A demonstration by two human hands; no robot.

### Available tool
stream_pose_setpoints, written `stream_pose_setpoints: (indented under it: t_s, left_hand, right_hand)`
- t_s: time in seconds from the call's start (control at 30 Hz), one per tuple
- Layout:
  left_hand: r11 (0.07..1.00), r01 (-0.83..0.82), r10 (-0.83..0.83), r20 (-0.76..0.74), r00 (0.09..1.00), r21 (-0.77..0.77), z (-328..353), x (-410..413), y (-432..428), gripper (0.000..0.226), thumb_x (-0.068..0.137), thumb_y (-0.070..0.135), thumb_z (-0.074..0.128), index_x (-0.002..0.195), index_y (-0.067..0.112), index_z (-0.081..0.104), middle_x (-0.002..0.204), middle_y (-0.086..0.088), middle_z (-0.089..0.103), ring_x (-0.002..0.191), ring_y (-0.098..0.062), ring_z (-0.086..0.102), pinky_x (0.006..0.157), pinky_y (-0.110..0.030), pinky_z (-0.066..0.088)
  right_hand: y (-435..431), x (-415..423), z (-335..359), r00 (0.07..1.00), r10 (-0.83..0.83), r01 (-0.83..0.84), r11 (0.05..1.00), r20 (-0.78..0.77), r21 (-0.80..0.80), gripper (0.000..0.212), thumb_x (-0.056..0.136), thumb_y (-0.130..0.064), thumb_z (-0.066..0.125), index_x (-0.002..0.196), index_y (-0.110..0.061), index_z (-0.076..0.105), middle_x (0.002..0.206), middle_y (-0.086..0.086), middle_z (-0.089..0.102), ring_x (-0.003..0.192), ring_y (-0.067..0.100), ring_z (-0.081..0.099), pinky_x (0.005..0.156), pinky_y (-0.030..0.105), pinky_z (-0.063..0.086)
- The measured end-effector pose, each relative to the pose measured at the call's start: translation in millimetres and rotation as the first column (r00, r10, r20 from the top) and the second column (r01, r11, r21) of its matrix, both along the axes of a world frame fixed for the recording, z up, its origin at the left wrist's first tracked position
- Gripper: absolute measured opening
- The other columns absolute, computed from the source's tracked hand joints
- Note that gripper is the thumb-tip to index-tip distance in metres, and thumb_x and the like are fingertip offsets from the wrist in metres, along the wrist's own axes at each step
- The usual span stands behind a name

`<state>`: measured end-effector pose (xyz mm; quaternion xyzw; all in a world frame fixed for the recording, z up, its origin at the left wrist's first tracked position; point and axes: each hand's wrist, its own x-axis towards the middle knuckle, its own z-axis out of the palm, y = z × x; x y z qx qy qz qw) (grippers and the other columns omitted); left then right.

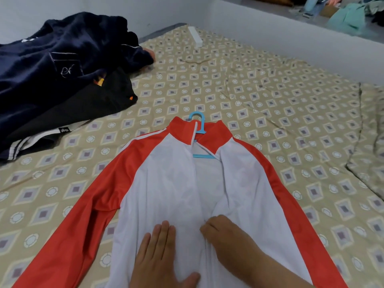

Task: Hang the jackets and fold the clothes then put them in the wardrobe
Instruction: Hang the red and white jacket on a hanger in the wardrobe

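Observation:
A white jacket with red sleeves and a red collar (172, 183) lies face up on the bed, spread lengthwise towards me. A light blue hanger (198, 125) sits inside it, its hook poking out past the collar. The zip is open at the top. My left hand (160, 256) rests flat on the left front panel, fingers straight. My right hand (224, 233) has its fingers curled at the zip line in the middle of the jacket and pinches the fabric or zip there.
A pile of dark navy and black clothes (58, 75) lies at the bed's far left. The patterned beige sheet (270, 121) covers the bed. A white box (195, 36) lies near the far edge. A ledge with assorted items (342, 15) runs along the back right.

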<state>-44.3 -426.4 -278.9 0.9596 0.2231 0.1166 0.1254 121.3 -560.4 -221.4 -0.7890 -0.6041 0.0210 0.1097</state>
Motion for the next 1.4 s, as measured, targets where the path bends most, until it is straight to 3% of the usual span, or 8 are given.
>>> stream_pose_setpoints:
  t_s: [0.3,0.47,0.63,0.8,0.9,1.0,1.3,1.4]
  left_hand:
    - [0.996,-0.023,0.02,-0.034,0.999,-0.086,6.9,-0.7,-6.2,0.112,0.046,0.074,0.059,0.129,-0.001,0.061,0.139,-0.016,0.056,0.151,-0.005,0.006,0.115,-0.034,0.017]
    - [0.999,0.0,-0.001,-0.025,1.0,-0.053,0.1,0.8,-3.3,0.112,0.05,0.078,0.06,0.133,0.002,0.058,0.139,-0.015,0.053,0.149,-0.015,0.021,0.113,-0.036,0.02]
    - [1.0,0.006,-0.006,-0.034,0.999,-0.005,10.1,1.8,0.9,0.097,0.074,0.082,0.037,0.131,0.006,0.058,0.126,-0.016,0.065,0.124,-0.025,0.048,0.11,-0.035,0.022]
    - [0.97,-0.202,0.204,0.0,0.979,-0.135,35.5,59.1,10.4,0.074,0.071,0.063,0.051,0.11,0.002,0.068,0.113,-0.021,0.065,0.105,-0.043,0.063,0.103,-0.046,0.035]
    - [0.965,-0.23,0.212,-0.142,0.967,-0.127,49.7,126.6,38.9,0.089,0.081,0.068,0.043,0.148,0.011,0.038,0.157,-0.019,0.032,0.145,-0.034,0.031,0.121,-0.044,0.018]
    - [0.981,-0.177,0.156,-0.211,0.965,-0.083,30.7,147.5,52.7,0.101,0.081,0.078,0.029,0.158,0.014,0.012,0.166,-0.009,0.007,0.153,-0.026,0.006,0.122,-0.041,-0.001]
    - [0.987,-0.144,0.119,-0.274,0.954,-0.073,17.0,144.5,53.5,0.103,0.074,0.072,0.043,0.149,0.001,0.038,0.157,-0.018,0.033,0.146,-0.031,0.031,0.118,-0.043,0.01]
    - [0.987,-0.138,0.115,-0.246,0.962,-0.079,13.9,144.2,53.9,0.103,0.07,0.068,0.048,0.144,-0.004,0.043,0.152,-0.022,0.039,0.141,-0.034,0.038,0.118,-0.042,0.011]
  right_hand:
    - [82.1,75.5,22.0,0.827,-0.41,0.409,0.908,-0.385,-0.089,0.022,0.097,-0.009,0.054,0.093,-0.011,0.076,0.095,0.003,0.071,0.089,0.018,0.06,0.084,0.025,0.046]
    - [103.7,110.4,25.5,0.552,-0.555,0.656,0.75,-0.622,-0.086,0.018,0.088,-0.003,0.061,0.079,-0.004,0.076,0.08,0.005,0.072,0.074,0.015,0.062,0.078,0.028,0.052]
    - [93.5,113.9,13.3,0.256,-0.564,0.574,0.742,-0.785,-0.346,0.015,0.084,-0.027,0.075,0.072,-0.018,0.071,0.064,-0.006,0.066,0.061,0.006,0.058,0.06,0.021,0.047]
    - [92.7,121.0,16.9,0.285,-0.554,0.517,0.776,-0.783,-0.361,0.007,0.086,-0.015,0.074,0.081,-0.019,0.074,0.069,-0.009,0.067,0.066,0.004,0.06,0.06,0.012,0.045]
    - [91.9,117.8,10.7,0.311,-0.539,0.563,0.768,-0.783,-0.305,0.01,0.086,-0.012,0.071,0.078,-0.017,0.075,0.064,-0.007,0.068,0.057,0.002,0.058,0.059,0.011,0.047]
    - [94.0,120.8,4.9,0.278,-0.524,0.596,0.751,-0.805,-0.284,0.017,0.086,-0.01,0.07,0.073,-0.019,0.076,0.067,-0.005,0.072,0.055,0.002,0.058,0.059,0.013,0.049]
    - [116.5,136.2,-3.2,0.789,-0.421,0.39,0.906,-0.448,-0.164,0.015,0.091,-0.025,0.068,0.079,-0.019,0.075,0.079,-0.008,0.063,0.076,0.008,0.055,0.074,0.016,0.043]
    - [133.2,151.7,12.0,0.818,-0.395,0.392,0.915,-0.418,-0.097,0.016,0.09,-0.023,0.068,0.08,-0.013,0.074,0.087,0.001,0.066,0.082,0.015,0.057,0.076,0.028,0.043]
